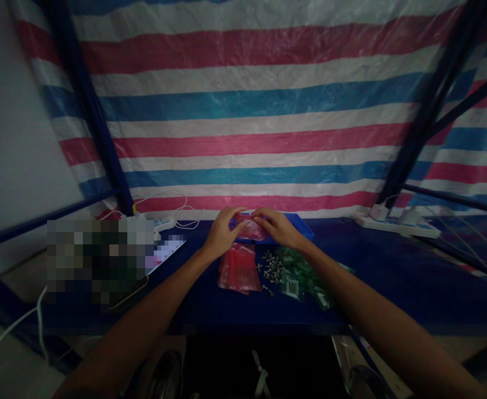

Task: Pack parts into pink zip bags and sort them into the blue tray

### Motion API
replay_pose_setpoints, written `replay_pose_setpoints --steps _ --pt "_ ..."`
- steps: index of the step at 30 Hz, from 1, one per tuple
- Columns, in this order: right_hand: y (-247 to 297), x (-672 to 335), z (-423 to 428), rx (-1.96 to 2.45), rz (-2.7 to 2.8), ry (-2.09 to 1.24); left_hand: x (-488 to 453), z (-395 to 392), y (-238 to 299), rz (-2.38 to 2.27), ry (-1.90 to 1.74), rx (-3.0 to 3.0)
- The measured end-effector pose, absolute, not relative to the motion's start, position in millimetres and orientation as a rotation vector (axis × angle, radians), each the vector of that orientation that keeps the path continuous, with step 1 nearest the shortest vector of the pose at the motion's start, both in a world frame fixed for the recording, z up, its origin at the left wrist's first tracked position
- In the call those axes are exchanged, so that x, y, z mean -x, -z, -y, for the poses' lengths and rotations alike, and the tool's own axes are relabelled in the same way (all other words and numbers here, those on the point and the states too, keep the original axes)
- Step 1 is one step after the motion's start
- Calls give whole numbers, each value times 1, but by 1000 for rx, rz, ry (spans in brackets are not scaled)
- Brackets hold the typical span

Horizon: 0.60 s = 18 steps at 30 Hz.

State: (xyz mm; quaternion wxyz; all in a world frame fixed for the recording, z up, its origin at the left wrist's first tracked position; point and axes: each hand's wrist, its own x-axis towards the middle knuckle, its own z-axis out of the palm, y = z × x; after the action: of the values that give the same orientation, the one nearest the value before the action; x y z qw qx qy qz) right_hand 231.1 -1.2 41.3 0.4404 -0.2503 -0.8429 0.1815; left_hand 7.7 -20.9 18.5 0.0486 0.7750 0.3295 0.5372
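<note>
My half-curled left hand (223,233) and right hand (280,227) pinch one red plastic bag (251,228) near the back edge of the blue desk (230,311).

dim light over a dark blue bench (413,271)
striped sheeting (243,105) hangs beyond the left grip (220,235) and right grip (280,226); blue posts (89,105) rise well to either side, a plain grey wall (10,116) far out on the left grip's side.

can't identify pixelated clutter (106,260) at left, can't read all of phone screen (170,253), can't fully see blue tray (302,224) behind right hand (278,226), can't type tiny metal pieces (273,269), can't trace green bags (295,266) behind right forearm (363,299)
</note>
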Motion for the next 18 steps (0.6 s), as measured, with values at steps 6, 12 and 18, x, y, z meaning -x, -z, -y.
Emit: replay_pose_setpoints --steps 6,12,18 --pt "-33 -228 -5 707 1814 -692 -9 10 -10 -1002 -1625 -2095" --pt "-32 -229 -7 710 1637 -1137 -4 -5 -6 -954 -1782 -1793" --pt "-35 -226 -2 635 1577 -1163 -1 -4 -14 -902 -1808 -1797"
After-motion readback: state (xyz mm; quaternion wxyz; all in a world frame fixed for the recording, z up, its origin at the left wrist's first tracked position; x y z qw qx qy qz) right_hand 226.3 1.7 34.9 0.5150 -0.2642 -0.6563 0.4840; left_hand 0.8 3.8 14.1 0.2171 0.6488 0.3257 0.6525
